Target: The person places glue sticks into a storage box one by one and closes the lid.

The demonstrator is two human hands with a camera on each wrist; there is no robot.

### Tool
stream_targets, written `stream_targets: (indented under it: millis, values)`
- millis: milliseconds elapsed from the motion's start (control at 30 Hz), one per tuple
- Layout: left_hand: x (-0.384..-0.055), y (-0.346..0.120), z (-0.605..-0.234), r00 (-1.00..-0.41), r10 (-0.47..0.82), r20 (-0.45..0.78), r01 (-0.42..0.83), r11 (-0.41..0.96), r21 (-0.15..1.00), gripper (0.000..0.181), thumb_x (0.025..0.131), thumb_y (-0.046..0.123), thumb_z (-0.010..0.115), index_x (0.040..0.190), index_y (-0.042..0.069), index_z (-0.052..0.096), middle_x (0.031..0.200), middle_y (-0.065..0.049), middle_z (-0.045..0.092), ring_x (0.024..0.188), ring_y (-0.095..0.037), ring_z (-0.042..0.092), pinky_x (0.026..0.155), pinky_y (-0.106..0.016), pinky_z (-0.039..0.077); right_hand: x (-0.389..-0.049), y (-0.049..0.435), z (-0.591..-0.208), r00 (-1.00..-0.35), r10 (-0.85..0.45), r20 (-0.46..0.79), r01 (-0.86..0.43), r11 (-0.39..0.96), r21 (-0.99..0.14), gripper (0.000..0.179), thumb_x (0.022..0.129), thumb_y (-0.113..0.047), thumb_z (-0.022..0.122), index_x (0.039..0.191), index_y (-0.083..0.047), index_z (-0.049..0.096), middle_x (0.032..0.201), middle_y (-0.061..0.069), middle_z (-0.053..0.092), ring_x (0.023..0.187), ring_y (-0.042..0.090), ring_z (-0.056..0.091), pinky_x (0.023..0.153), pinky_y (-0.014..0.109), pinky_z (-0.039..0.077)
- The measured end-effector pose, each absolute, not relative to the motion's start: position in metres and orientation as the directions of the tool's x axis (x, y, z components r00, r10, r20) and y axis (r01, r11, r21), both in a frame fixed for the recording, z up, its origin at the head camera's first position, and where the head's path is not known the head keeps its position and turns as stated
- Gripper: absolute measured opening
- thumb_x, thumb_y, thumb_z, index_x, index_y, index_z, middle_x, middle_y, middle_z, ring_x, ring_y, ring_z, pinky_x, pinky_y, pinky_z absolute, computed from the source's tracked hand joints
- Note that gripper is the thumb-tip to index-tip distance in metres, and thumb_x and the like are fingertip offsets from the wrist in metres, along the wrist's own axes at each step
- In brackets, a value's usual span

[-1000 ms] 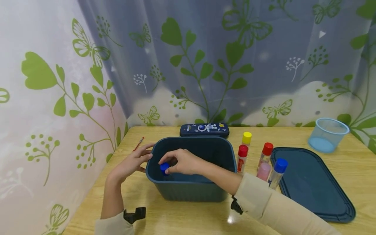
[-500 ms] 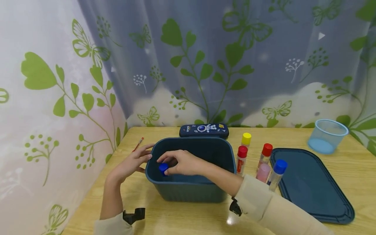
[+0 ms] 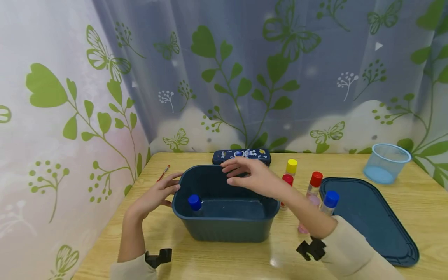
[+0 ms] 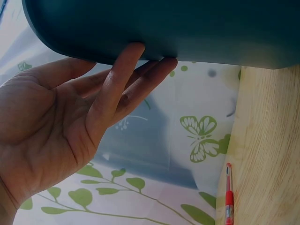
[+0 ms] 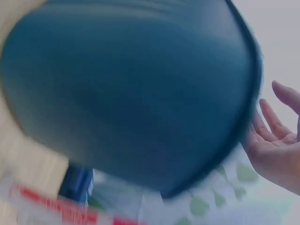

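Head view, left to right. Red pen [image 3: 163, 172] lies on the wooden table [image 3: 196, 262], left of centre. Left hand [image 3: 151, 201]: fingers spread and fairly straight, tips against the left end of the dark teal bin [image 3: 227, 230]; left-wrist view puts them on its outer wall, nothing pinched. Inner blue-capped tube [image 3: 195, 202]: inside the bin at its left end, cap up, seemingly upright; wall contact cannot be told. Right hand [image 3: 257, 178]: centre of frame, over the bin's back right portion, fingers loosely bent, thumb apart, holding nothing.

Step in hand (judged): one tube loaded, right hand between grips, left hand steadying. Next move would likely call for clearing the right rim and pinching a cap in the group right of centre: yellow-capped tube [image 3: 291, 167], near red-capped tube [image 3: 287, 179], far red-capped tube [image 3: 316, 179], pink tube [image 3: 313, 200] (partly behind the forearm), outer blue-capped tube [image 3: 330, 199].

Edges and room. Left: inner tube sits close to the wall, little finger space. Middle: bin floor looks free rightward of it; pencil case [image 3: 218, 156] stands just behind the back rim. Right: near red-capped tube stands just beside the bin, a knock risk. Outer blue-capped tube is close to the left edge of the lid [image 3: 371, 229], lying flat; light-blue cup [image 3: 383, 175] is beyond, well apart. Front table strip gives open room.
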State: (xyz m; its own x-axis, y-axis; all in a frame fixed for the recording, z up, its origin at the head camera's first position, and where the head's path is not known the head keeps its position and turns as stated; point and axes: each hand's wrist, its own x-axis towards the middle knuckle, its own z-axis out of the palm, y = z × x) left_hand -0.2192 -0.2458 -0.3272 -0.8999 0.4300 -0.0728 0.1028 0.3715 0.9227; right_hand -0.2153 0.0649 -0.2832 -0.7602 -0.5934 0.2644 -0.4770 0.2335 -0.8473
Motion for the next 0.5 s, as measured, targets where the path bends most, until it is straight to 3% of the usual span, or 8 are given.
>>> stream_targets:
  millis: [233, 500]
  values:
    - [-0.221, -0.248, -0.328, -0.898, 0.434, -0.071, 0.107, 0.372, 0.922, 0.053, 0.1, 0.026, 0.041, 0.146, 0.007, 0.021, 0.14, -0.028, 0.027, 0.124, -0.045, 0.032, 0.077, -0.042, 0.049, -0.192, 0.13, -0.267, -0.872, -0.422, 0.247, -0.392, 0.302, -0.869, 0.041, 0.09, -0.02, 0.062, 0.128, -0.008, 0.051, 0.121, 0.009, 0.055, 0.109, 0.022, 0.052, 0.085, 0.038, 0.045]
    - [-0.218, -0.247, -0.326, -0.906, 0.417, -0.068, 0.112, 0.393, 0.913, 0.053, 0.099, 0.024, 0.043, 0.145, 0.005, 0.023, 0.139, -0.028, 0.029, 0.12, -0.044, 0.037, 0.077, -0.041, 0.049, -0.17, 0.191, -0.275, -0.89, -0.328, 0.317, -0.423, 0.331, -0.844, 0.036, 0.094, -0.013, 0.054, 0.13, -0.009, 0.048, 0.122, 0.002, 0.054, 0.107, 0.01, 0.053, 0.079, 0.024, 0.048]
